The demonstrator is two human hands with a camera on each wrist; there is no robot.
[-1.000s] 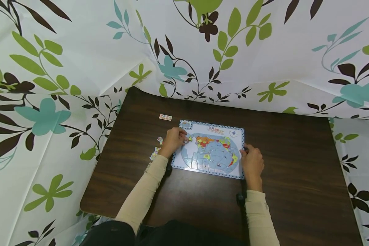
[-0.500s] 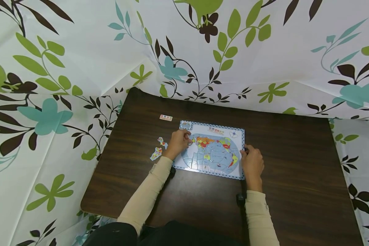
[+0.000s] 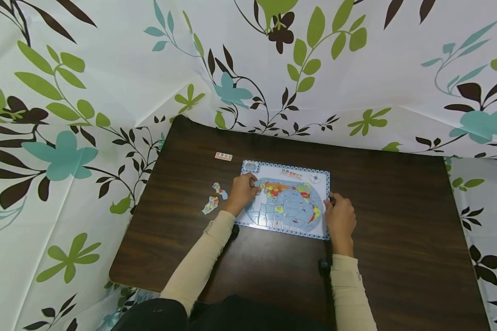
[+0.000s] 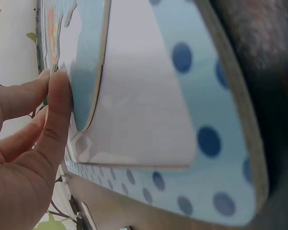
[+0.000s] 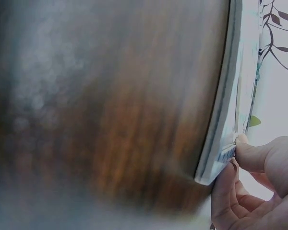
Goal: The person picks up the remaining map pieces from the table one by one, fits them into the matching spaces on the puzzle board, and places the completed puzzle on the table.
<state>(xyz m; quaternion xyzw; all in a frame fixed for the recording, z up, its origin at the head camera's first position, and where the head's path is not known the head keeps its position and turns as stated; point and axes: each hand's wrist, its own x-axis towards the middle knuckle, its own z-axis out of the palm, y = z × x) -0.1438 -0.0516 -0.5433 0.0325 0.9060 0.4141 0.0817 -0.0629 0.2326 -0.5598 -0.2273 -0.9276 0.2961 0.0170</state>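
Observation:
A world-map jigsaw puzzle board (image 3: 269,172) lies on the table, its blue oval largely filled with map pieces and a white gap at the left. Over that left part, my left hand (image 3: 242,192) pinches a small puzzle piece between thumb and fingers, mostly hidden by them. The left wrist view has those fingertips right at the oval's raised edge (image 4: 97,91). At the board's right border, my right hand (image 3: 340,218) grips the edge; in the right wrist view its thumb is on top and its fingers are at the side. Two loose puzzle pieces (image 3: 210,205) lie left of the board.
A small printed strip (image 3: 223,156) sits beyond the loose pieces. The dark wooden table (image 3: 401,220) extends well to the right. Leaf-patterned white cloth (image 3: 257,46) hangs behind the table and along its left side.
My left hand has moved a little to the right over the board with the pinched piece, uncovering more of the loose pieces. The right hand stays at the border.

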